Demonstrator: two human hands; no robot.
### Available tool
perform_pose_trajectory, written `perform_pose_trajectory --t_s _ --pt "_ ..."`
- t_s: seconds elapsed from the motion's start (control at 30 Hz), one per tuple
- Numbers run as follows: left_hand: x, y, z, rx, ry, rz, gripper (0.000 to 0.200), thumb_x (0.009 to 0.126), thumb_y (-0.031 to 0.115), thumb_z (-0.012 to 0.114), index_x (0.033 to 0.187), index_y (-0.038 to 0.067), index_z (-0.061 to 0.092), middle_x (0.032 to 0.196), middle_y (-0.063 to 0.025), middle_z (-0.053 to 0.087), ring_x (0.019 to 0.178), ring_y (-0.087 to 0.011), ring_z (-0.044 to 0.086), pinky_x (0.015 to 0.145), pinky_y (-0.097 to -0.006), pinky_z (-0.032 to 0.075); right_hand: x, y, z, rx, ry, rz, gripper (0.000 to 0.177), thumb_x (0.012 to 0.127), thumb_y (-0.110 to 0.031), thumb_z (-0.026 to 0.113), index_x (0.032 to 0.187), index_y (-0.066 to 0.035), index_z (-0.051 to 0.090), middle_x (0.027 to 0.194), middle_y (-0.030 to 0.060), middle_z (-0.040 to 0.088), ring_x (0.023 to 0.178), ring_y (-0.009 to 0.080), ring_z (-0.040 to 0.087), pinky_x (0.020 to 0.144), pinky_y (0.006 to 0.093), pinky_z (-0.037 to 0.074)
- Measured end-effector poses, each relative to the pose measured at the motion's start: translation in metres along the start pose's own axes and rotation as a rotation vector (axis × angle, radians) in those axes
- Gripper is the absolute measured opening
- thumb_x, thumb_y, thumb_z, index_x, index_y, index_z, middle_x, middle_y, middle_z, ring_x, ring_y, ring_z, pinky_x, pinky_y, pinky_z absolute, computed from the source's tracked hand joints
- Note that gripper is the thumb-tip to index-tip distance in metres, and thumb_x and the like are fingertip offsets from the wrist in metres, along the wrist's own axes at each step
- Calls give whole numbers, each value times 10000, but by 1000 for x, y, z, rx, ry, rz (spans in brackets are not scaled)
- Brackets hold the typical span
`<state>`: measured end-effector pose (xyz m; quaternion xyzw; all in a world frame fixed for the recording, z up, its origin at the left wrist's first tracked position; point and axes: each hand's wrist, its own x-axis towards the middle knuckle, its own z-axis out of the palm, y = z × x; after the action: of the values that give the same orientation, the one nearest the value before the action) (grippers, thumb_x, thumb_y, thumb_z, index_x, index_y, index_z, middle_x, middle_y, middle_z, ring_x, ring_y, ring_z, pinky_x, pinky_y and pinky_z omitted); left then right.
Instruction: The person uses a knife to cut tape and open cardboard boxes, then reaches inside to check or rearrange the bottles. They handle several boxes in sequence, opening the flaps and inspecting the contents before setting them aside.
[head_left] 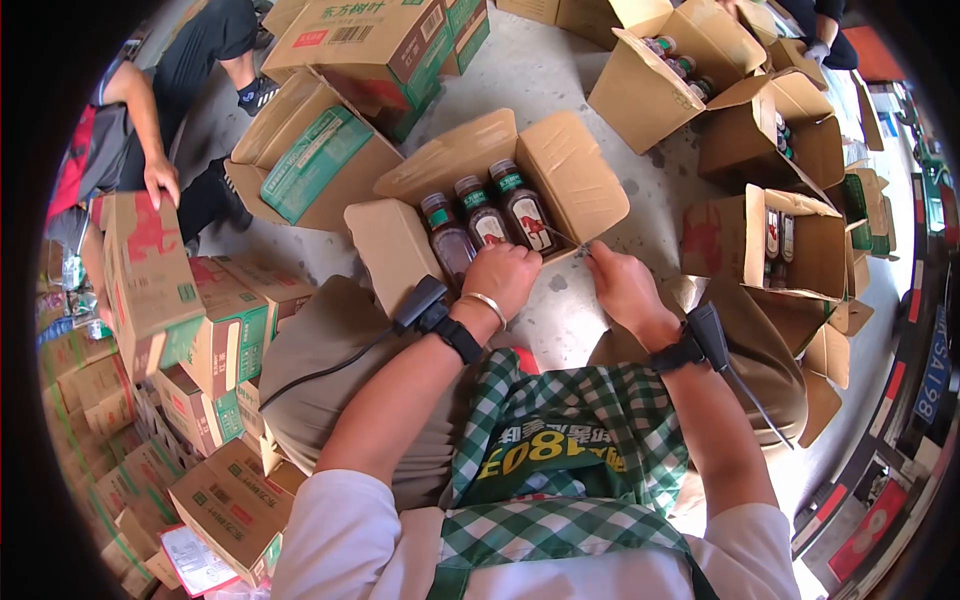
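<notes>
At the far left a co-worker's hand point(160, 180) rests on a red-printed box point(140, 270) atop stacked boxes point(225, 345); just right of it a closed green-labelled box point(315, 160) lies on the floor point(555, 85). In the middle an open box point(570, 165) stands on the floor, holding three brown bottles point(485, 215) upright in a row. The left hand point(500, 275) is clenched over its near edge, touching the bottles. The right hand point(622, 285) is pinched at the near right corner on something too thin to tell. Further right, more open boxes point(775, 240) stand apart.
</notes>
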<state>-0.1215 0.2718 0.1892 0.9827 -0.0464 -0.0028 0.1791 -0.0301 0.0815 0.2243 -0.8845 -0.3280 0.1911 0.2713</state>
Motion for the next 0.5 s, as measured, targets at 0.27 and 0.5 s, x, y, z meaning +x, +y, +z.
perform_pose_trajectory --t_s 0.27,0.5 --pt "-1 9 -7 -3 -10 -16 78 784 156 556 792 91 598 779 -68 616 822 -245 603 754 -367 454 8 13 19 -13 -31 8 96 882 -152 503 924 -71 472 756 201 595 756 421 567 624 508 441" --pt "-2 11 -5 26 -17 -50 96 798 184 591 781 90 592 760 -75 610 804 -269 597 737 -370 465 -7 55 42 92 -79 54 93 877 -120 512 958 -84 488 779 228 578 789 433 551 629 497 434"
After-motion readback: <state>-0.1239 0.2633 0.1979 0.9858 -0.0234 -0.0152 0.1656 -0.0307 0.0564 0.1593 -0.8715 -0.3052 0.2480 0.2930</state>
